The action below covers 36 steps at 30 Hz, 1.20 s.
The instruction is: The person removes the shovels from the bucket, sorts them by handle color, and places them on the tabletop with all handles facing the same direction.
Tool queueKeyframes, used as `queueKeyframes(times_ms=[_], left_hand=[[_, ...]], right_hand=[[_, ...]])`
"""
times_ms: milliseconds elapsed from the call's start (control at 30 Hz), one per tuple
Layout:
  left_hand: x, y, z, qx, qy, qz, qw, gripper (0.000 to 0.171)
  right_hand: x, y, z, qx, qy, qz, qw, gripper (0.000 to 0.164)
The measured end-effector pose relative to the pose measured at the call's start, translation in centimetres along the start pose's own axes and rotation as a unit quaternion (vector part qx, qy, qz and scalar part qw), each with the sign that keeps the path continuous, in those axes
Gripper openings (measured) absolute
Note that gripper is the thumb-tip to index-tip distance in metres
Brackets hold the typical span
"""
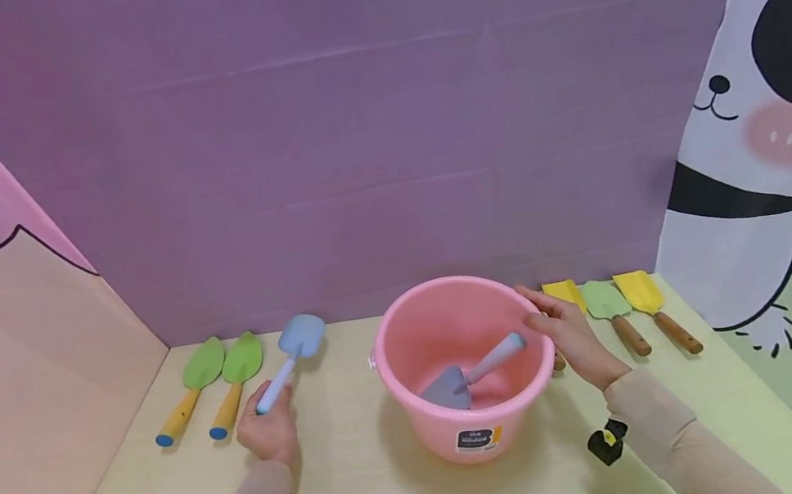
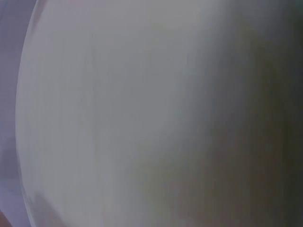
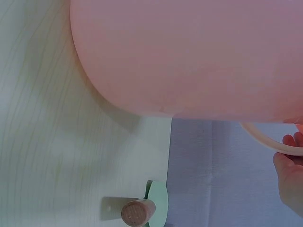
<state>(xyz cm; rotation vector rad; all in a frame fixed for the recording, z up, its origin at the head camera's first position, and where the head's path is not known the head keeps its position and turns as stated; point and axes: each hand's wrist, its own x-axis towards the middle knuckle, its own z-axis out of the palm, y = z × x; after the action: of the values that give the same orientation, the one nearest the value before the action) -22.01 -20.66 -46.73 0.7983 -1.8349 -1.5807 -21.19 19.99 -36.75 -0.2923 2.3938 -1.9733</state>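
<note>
My left hand (image 1: pixel 270 429) grips the light blue handle of a small blue shovel (image 1: pixel 301 335), its blade pointing away and raised off the tabletop. A pink bucket (image 1: pixel 434 432) stands in the middle, and my right hand (image 1: pixel 572 337) holds it at the right side of the rim. Inside the bucket lies a grey-blue trowel (image 1: pixel 447 389), its handle leaning up toward the right wall. In the right wrist view, the fingers of my right hand (image 3: pixel 289 175) are at the bucket's pale handle band (image 3: pixel 260 136). The left wrist view is blurred and shows neither hand nor shovel clearly.
Two green trowels (image 1: pixel 203 365) with yellow handles lie at the left. On the right, behind my right hand, are a yellow shovel (image 1: pixel 563 291), a pale green trowel (image 1: pixel 604 300) and another yellow shovel (image 1: pixel 639 293), with brown handles. A purple wall (image 1: pixel 385 158) bounds the table's back.
</note>
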Motion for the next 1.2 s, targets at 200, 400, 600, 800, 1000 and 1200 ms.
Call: queueKeyframes(times_ms=[200,400,600,800,1000,1200], left_hand=[[0.4,-0.3,-0.1,-0.013,-0.005,-0.044,0.9990,0.041],[0.7,-0.6,-0.2,-0.015,-0.008,-0.063,0.9979,0.042],[0.7,-0.5,-0.2,-0.002,-0.002,-0.073,0.9973,0.043],[0.9,-0.7,-0.1,0.009,0.013,-0.092,0.9956,0.044],[1.1,-0.9,-0.2,0.020,0.015,-0.116,0.9930,0.046],[1.1,-0.8,-0.5,0.039,0.015,-0.140,0.9893,0.047]], right_hand=[[-0.1,0.0,-0.1,0.008,-0.004,0.011,1.000,0.051],[-0.1,-0.1,0.0,0.002,-0.002,0.007,1.000,0.051],[-0.1,0.0,0.0,0.001,-0.001,0.006,1.000,0.052],[0.0,0.2,0.0,0.002,-0.003,0.002,1.000,0.052],[0.0,0.1,0.0,0.001,-0.004,0.001,1.000,0.052],[-0.1,-0.1,0.0,0.005,-0.009,0.001,1.000,0.053]])
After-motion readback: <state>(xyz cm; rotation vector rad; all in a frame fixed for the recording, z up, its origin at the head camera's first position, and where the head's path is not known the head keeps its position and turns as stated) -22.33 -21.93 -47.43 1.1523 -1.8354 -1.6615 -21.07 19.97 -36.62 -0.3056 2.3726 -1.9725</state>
